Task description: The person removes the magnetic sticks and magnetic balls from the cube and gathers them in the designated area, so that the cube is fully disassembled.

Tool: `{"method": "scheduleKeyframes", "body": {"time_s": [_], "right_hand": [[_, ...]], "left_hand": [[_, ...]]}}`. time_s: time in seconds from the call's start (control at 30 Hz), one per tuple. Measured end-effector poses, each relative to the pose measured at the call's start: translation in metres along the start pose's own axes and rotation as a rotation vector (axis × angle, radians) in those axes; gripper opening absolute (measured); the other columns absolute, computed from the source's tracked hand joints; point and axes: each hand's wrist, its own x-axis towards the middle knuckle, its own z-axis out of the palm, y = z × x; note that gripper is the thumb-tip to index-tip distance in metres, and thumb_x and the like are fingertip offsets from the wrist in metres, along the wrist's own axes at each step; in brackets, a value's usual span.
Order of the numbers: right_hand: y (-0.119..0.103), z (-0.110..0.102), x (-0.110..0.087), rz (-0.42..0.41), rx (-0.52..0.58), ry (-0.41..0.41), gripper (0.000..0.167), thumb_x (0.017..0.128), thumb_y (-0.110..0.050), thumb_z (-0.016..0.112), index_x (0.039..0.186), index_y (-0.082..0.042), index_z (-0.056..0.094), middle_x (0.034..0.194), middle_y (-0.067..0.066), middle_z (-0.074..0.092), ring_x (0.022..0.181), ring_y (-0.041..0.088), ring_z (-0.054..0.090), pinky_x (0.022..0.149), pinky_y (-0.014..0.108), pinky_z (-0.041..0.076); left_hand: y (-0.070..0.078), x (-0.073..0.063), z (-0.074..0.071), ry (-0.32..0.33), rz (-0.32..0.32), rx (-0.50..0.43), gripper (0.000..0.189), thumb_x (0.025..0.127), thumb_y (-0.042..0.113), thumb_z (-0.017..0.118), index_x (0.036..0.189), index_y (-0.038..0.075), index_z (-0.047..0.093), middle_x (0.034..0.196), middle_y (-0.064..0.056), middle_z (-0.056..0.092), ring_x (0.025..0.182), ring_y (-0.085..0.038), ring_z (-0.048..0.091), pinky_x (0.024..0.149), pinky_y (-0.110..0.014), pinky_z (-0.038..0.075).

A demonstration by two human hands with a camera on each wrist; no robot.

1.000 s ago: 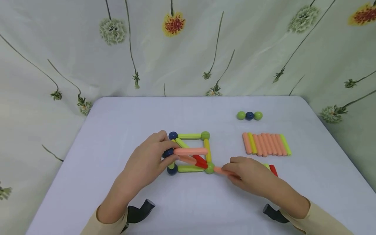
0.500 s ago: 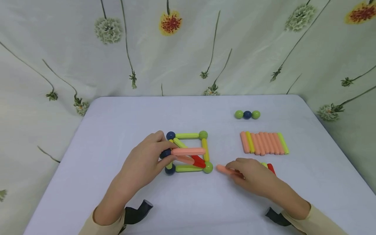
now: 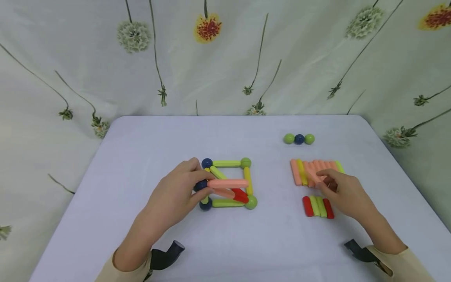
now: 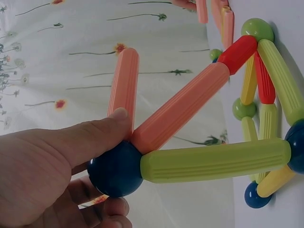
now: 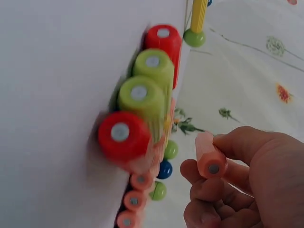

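Observation:
My left hand (image 3: 174,190) grips a dark blue ball (image 4: 114,168) at the top of a magnetic stick-and-ball structure. From this ball a salmon stick (image 4: 123,85) juts out freely. A second salmon stick (image 4: 183,107) slants down to a short red stick (image 4: 240,52) at a green corner ball (image 4: 258,29), and a green stick (image 4: 216,160) reaches another blue ball. The base is a square of green and yellow sticks with a diagonal. My right hand (image 3: 347,196) pinches a salmon magnetic stick (image 5: 209,156) above the long-stick row, partly covering it in the head view.
A row of salmon, yellow and green sticks (image 3: 295,172) lies on the right of the white table (image 3: 148,137). In front of it are short red and green sticks (image 3: 318,206). Three balls (image 3: 299,139) sit behind. A flowered cloth (image 3: 225,58) hangs at the back.
My right hand has drawn the salmon stick away from the green corner ball and carried it right, over to the stick row. My left hand stays on the blue ball.

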Motion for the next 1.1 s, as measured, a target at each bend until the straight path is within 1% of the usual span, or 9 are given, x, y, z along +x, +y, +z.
{"method": "scheduleKeyframes", "body": {"time_s": [0.13, 0.23, 0.33, 0.53, 0.7, 0.83, 0.93, 1.0, 1.1], "right_hand": [[0.021, -0.011, 0.002, 0.081, -0.050, 0.056, 0.030, 0.091, -0.015, 0.068, 0.116, 0.000, 0.060, 0.083, 0.008, 0.064, 0.065, 0.018, 0.054, 0.051, 0.026, 0.046], [0.036, -0.019, 0.005, 0.160, -0.076, 0.069, 0.034, 0.093, -0.018, 0.066, 0.119, 0.002, 0.057, 0.089, 0.015, 0.065, 0.069, 0.024, 0.057, 0.051, 0.029, 0.045], [0.052, -0.024, 0.008, 0.247, -0.094, 0.052, 0.038, 0.094, -0.022, 0.064, 0.120, 0.005, 0.055, 0.097, 0.022, 0.063, 0.074, 0.029, 0.059, 0.051, 0.030, 0.046], [0.077, -0.025, 0.011, 0.378, -0.094, -0.015, 0.043, 0.095, -0.027, 0.060, 0.119, 0.007, 0.053, 0.102, 0.029, 0.059, 0.078, 0.034, 0.058, 0.052, 0.034, 0.049], [0.085, -0.021, 0.012, 0.403, -0.076, -0.062, 0.044, 0.096, -0.028, 0.058, 0.120, 0.009, 0.052, 0.105, 0.031, 0.059, 0.082, 0.036, 0.059, 0.056, 0.036, 0.051], [0.084, -0.021, 0.014, 0.419, -0.066, -0.091, 0.047, 0.097, -0.030, 0.057, 0.122, 0.009, 0.050, 0.107, 0.031, 0.057, 0.082, 0.035, 0.058, 0.058, 0.037, 0.052], [0.083, -0.022, 0.014, 0.419, -0.079, -0.102, 0.048, 0.097, -0.030, 0.057, 0.122, 0.010, 0.050, 0.106, 0.031, 0.057, 0.081, 0.034, 0.057, 0.056, 0.035, 0.051], [0.083, -0.022, 0.013, 0.413, -0.089, -0.103, 0.049, 0.097, -0.030, 0.057, 0.122, 0.011, 0.050, 0.103, 0.030, 0.057, 0.079, 0.033, 0.056, 0.054, 0.034, 0.049], [0.078, -0.023, 0.013, 0.391, -0.100, -0.085, 0.048, 0.095, -0.028, 0.058, 0.122, 0.011, 0.050, 0.093, 0.025, 0.057, 0.072, 0.029, 0.053, 0.051, 0.032, 0.045]], "left_hand": [[0.000, 0.000, 0.001, 0.002, 0.003, -0.005, 0.029, 0.078, 0.024, 0.083, 0.105, 0.018, 0.075, 0.081, 0.006, 0.045, 0.073, -0.010, 0.041, 0.054, -0.021, 0.040], [0.001, 0.000, 0.001, -0.004, -0.002, -0.006, 0.029, 0.079, 0.025, 0.083, 0.105, 0.018, 0.075, 0.081, 0.006, 0.045, 0.073, -0.010, 0.041, 0.053, -0.021, 0.040], [0.001, 0.001, 0.001, -0.012, -0.004, -0.003, 0.029, 0.079, 0.025, 0.083, 0.106, 0.017, 0.075, 0.081, 0.006, 0.045, 0.072, -0.010, 0.041, 0.054, -0.022, 0.040], [0.002, 0.000, 0.000, -0.006, -0.009, 0.000, 0.029, 0.079, 0.024, 0.083, 0.106, 0.017, 0.075, 0.081, 0.006, 0.045, 0.072, -0.010, 0.041, 0.053, -0.021, 0.040], [0.002, 0.000, -0.001, -0.003, -0.009, 0.006, 0.030, 0.078, 0.025, 0.083, 0.106, 0.018, 0.075, 0.081, 0.006, 0.045, 0.071, -0.010, 0.041, 0.053, -0.022, 0.040], [0.002, 0.001, -0.001, -0.002, -0.008, 0.006, 0.029, 0.079, 0.024, 0.083, 0.106, 0.018, 0.075, 0.081, 0.007, 0.046, 0.071, -0.010, 0.041, 0.053, -0.022, 0.040], [0.002, 0.001, -0.001, -0.002, -0.006, 0.004, 0.029, 0.079, 0.024, 0.083, 0.106, 0.018, 0.075, 0.082, 0.006, 0.046, 0.072, -0.010, 0.042, 0.054, -0.022, 0.041], [0.002, 0.001, 0.000, -0.003, -0.006, 0.004, 0.029, 0.079, 0.024, 0.083, 0.106, 0.018, 0.075, 0.082, 0.006, 0.046, 0.072, -0.010, 0.042, 0.054, -0.022, 0.041], [0.001, 0.001, 0.000, -0.002, -0.004, 0.004, 0.029, 0.079, 0.024, 0.083, 0.106, 0.018, 0.075, 0.081, 0.006, 0.046, 0.072, -0.010, 0.041, 0.054, -0.022, 0.041]]}}
